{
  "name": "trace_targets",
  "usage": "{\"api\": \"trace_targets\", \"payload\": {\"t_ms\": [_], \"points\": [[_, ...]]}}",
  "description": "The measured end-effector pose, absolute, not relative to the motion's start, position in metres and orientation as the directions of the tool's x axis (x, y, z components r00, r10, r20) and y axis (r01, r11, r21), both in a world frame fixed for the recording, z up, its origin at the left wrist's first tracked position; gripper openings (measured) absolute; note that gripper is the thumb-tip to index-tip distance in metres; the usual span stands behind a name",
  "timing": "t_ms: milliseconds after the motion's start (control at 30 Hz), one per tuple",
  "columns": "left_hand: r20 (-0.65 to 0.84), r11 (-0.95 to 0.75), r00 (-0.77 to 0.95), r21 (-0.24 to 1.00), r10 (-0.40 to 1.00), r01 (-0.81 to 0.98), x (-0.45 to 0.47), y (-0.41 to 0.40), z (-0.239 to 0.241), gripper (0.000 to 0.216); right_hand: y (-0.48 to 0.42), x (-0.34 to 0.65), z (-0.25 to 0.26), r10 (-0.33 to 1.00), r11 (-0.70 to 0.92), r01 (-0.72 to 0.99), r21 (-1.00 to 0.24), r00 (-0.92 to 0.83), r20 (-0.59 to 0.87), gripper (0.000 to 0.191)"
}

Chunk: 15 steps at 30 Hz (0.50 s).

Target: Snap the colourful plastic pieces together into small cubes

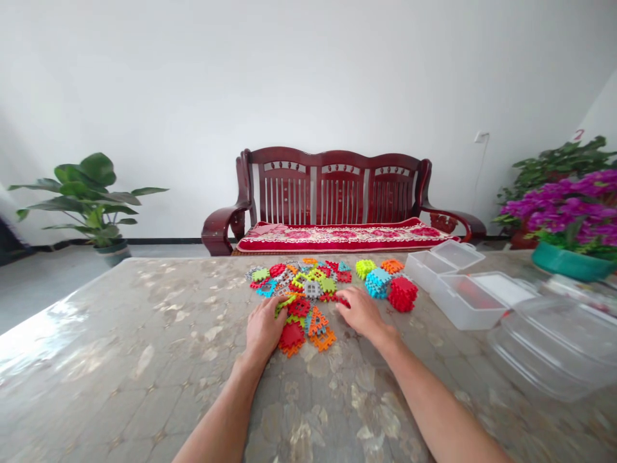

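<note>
Tiles (308,289) — bright, notched, scattered

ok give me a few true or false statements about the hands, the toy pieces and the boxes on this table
1. Both hands rest at the pile of toy pieces. True: the left hand and right hand touch it.
2. The assembled cubes sit left of the pile. False: they sit to its right.
3. The clear boxes stand open. True.
4. The boxes are packed full of pieces. False: they look nearly empty.
5. The right hand holds a box. False: it lies on the loose pieces.
</note>
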<state>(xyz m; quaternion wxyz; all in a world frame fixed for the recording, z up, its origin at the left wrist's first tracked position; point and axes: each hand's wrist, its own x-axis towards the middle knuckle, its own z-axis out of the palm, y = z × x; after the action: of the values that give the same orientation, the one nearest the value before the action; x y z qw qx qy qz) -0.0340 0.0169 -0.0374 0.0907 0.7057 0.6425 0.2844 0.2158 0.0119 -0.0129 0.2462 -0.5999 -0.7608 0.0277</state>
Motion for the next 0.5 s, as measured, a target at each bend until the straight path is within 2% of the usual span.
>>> {"api": "trace_targets", "payload": {"t_ms": [233, 333, 500], "points": [[0.291, -0.163, 0.01, 0.506, 0.957, 0.847, -0.034, 0.018, -0.039, 0.031, 0.017, 0.203, -0.03, 0.934, 0.242, 0.932, -0.271, -0.148, 0.324, 0.02], [0.292, -0.156, -0.002, 0.516, 0.956, 0.843, -0.034, 0.018, -0.04, 0.032, 0.014, 0.2, -0.028, 0.926, 0.212, 0.938, -0.275, -0.103, 0.362, 0.014], [0.274, -0.112, -0.056, 0.56, 0.96, 0.821, -0.035, 0.019, -0.039, 0.034, 0.001, 0.179, -0.018, 0.868, 0.38, 0.843, -0.381, -0.183, 0.461, 0.021]]}}
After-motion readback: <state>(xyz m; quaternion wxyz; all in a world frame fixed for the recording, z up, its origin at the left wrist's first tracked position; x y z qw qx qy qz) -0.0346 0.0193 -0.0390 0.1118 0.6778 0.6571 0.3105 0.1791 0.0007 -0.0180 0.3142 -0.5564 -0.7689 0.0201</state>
